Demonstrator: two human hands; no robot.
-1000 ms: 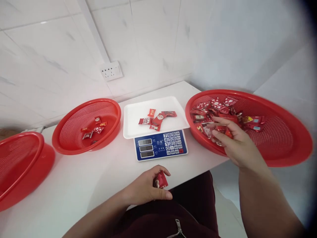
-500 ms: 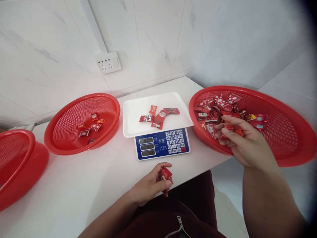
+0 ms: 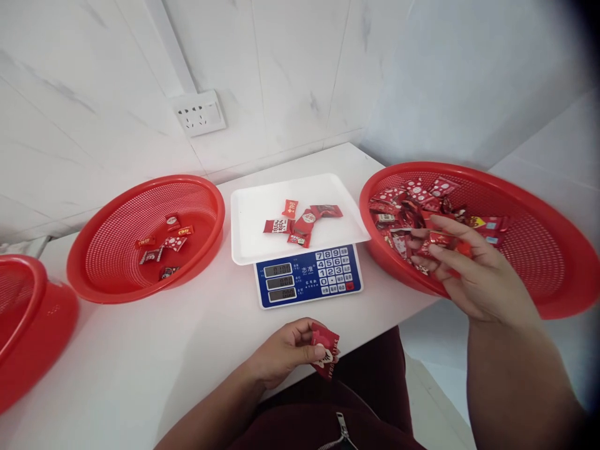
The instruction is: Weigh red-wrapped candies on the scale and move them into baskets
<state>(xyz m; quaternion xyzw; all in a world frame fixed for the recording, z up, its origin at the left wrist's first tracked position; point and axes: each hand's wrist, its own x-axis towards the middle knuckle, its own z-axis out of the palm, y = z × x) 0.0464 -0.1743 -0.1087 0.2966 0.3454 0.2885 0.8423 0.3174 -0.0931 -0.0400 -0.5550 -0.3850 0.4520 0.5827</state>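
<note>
My left hand [image 3: 293, 353] is closed on a red wrapped candy [image 3: 325, 350] at the table's front edge, its printed face turned up. Over the right red basket [image 3: 557, 250], my right hand [image 3: 473, 269] pinches a small red candy [image 3: 440, 239] between thumb and fingers. Beneath that hand lies a heap of red wrapped candies [image 3: 417, 190]. Between my hands and the wall stands a blue digital scale [image 3: 307, 278] with a white tray [image 3: 248, 219] on top. Several red candies [image 3: 307, 219] rest on the tray.
Left of the scale sits another red basket [image 3: 107, 250] with several candies [image 3: 173, 244] in it. A third red basket [image 3: 51, 331] is cut off by the left edge. A wall socket [image 3: 199, 114] is mounted behind the white table [image 3: 140, 356].
The candy in my left hand has turned to show its printed face. My right hand has shifted slightly right over the basket, its pinched candy now more visible. The view has moved a little.
</note>
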